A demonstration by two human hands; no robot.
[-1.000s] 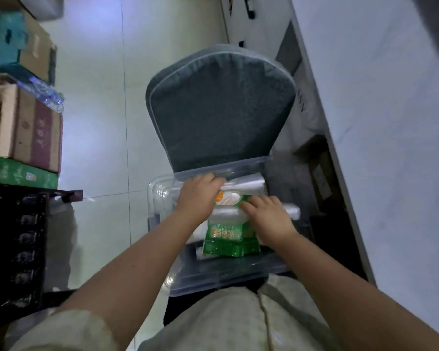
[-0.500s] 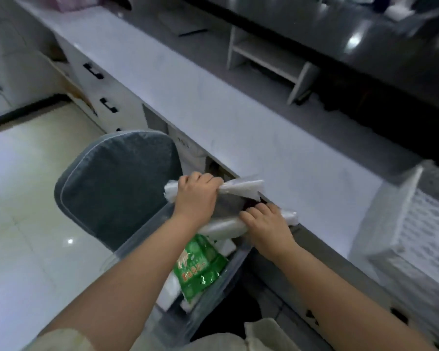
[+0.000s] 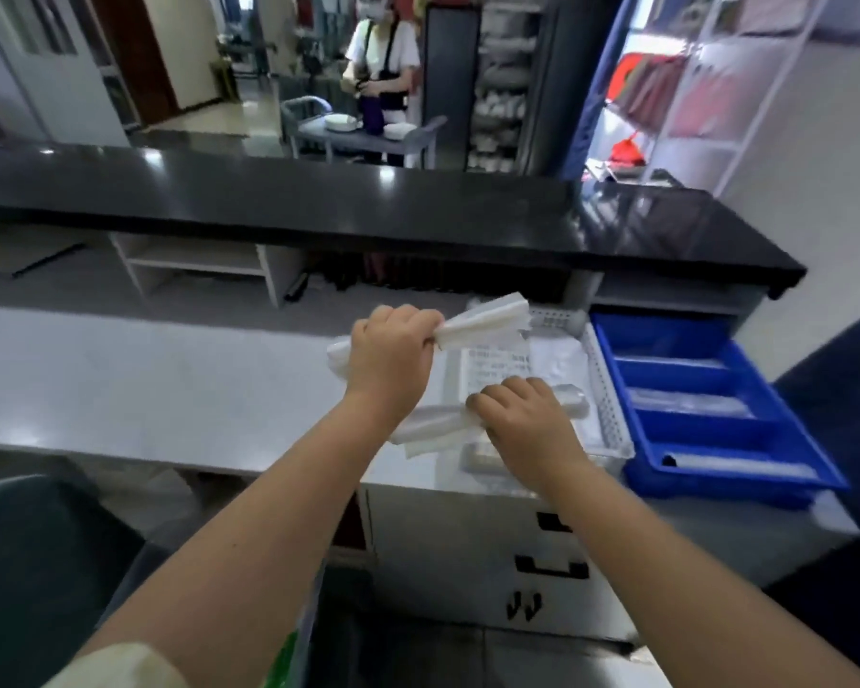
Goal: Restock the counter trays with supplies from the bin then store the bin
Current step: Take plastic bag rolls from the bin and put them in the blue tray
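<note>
We hold one white plastic packet (image 3: 487,317) in our fisted left hand (image 3: 391,352) and another packet (image 3: 433,429) in our clenched right hand (image 3: 525,427), above the white perforated tray (image 3: 604,394) at the counter's (image 3: 145,389) right end.

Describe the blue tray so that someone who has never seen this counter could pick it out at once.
Follow the white counter to its right end, past both hands and the packs they hold. Two trays sit there side by side: the white perforated tray, then the blue tray farther right by the counter's edge. It alone is solid bright blue with crosswise dividers.
</note>
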